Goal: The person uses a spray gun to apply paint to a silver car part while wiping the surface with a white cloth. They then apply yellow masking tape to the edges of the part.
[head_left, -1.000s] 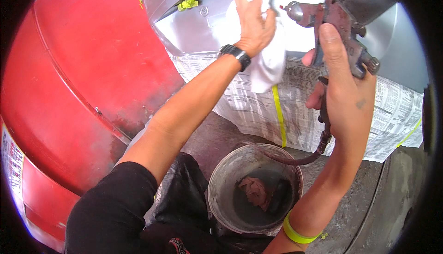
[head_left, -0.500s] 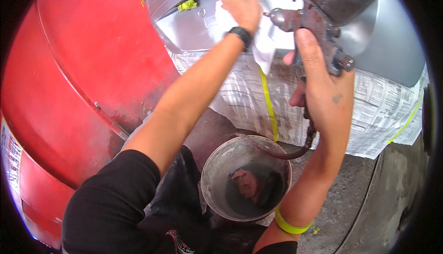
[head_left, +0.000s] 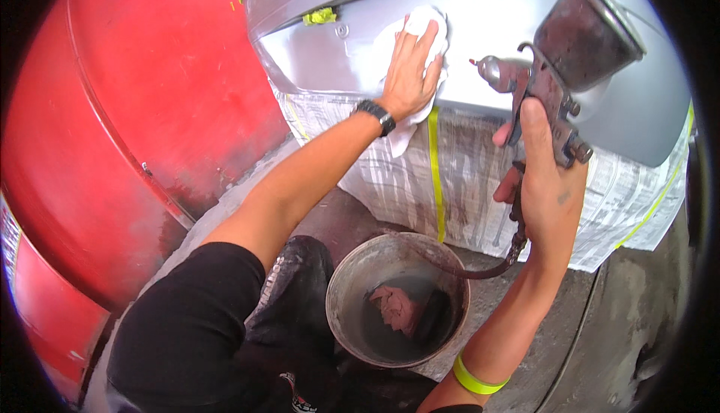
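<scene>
My left hand (head_left: 409, 76) holds a bunched white cloth (head_left: 426, 19) against a silver car body panel (head_left: 480, 16). Its fingers are spread over the cloth, and a loose end hangs below the palm. My right hand (head_left: 551, 196) grips a stained spray gun (head_left: 541, 79) by the handle, its thumb at the back. A dark metal cup (head_left: 589, 34) sits tilted on top of the gun, whose nozzle points left in front of the panel. An air hose (head_left: 480, 270) curves down and left from the handle.
Newspaper masking (head_left: 480, 166) with yellow tape (head_left: 436, 181) covers the area under the panel. Below stands a bucket (head_left: 341, 315) holding dark liquid, a reddish-brown cloth (head_left: 394, 306) and a dark object. A red car body (head_left: 172, 76) is at left. A thin cable (head_left: 577, 353) crosses the floor.
My left hand has slid the cloth right and down over the panel, its fingers now spread more. The spray gun in my right hand has shifted right and down in the picture.
</scene>
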Demonstrator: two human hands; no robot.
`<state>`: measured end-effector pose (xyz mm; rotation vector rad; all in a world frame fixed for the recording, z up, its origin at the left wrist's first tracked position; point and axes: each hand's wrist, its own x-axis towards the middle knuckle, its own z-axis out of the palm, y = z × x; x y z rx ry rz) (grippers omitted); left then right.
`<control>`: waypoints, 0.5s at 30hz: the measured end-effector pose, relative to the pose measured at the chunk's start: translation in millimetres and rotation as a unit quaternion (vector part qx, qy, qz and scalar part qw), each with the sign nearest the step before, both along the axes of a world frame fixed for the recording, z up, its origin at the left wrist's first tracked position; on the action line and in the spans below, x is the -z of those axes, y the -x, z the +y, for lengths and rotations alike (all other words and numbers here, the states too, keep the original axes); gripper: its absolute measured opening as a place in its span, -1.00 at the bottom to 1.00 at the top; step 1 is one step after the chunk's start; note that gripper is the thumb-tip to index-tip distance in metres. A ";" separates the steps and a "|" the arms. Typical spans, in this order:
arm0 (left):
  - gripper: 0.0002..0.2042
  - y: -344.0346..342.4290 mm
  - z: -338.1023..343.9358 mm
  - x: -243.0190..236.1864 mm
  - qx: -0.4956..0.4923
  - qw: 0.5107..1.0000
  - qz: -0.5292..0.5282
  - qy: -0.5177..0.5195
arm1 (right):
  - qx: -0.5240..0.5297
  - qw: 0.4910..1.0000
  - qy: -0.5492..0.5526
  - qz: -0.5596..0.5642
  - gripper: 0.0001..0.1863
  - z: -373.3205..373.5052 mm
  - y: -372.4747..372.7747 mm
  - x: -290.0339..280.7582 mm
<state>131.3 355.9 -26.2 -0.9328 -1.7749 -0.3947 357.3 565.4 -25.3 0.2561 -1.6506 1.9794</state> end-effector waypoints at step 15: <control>-0.42 30.1 -129.5 53.6 -0.074 0.972 -0.064 -0.214 | 0.001 0.997 -0.059 -0.045 -0.53 -73.1 17.9 -19.2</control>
